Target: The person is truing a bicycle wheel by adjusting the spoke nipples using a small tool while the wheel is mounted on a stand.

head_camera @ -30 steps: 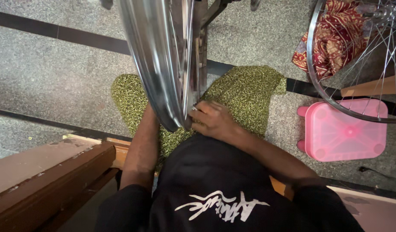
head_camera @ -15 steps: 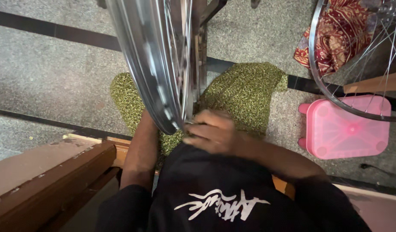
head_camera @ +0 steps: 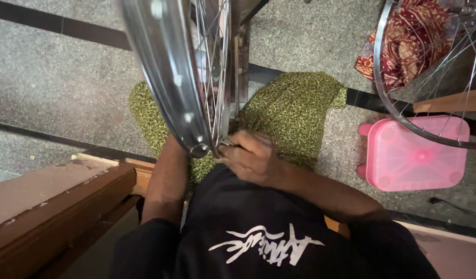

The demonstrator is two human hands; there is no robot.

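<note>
Looking down past a black shirt (head_camera: 258, 227) with a white script mark on its chest, the view shows the right hand (head_camera: 253, 157) curled narrow, its fingertips pinched on a small metal part where a spoke meets the wheel rim (head_camera: 165, 82); what the part is cannot be told. The rim lies just to the left of this hand and touches it, its long arc running away from the hand toward the top of the view. The left hand is hidden behind the rim, only its forearm (head_camera: 165, 181) showing, so its grip cannot be told; the right hand is the nearer to the spoke end. Under both hands lies a green patterned cloth (head_camera: 294, 108). To the right, well apart, stands a pink plastic box (head_camera: 413, 160), square with rounded corners, with a second wheel (head_camera: 403, 93) above it and a red patterned cloth (head_camera: 403, 46) beyond.
</note>
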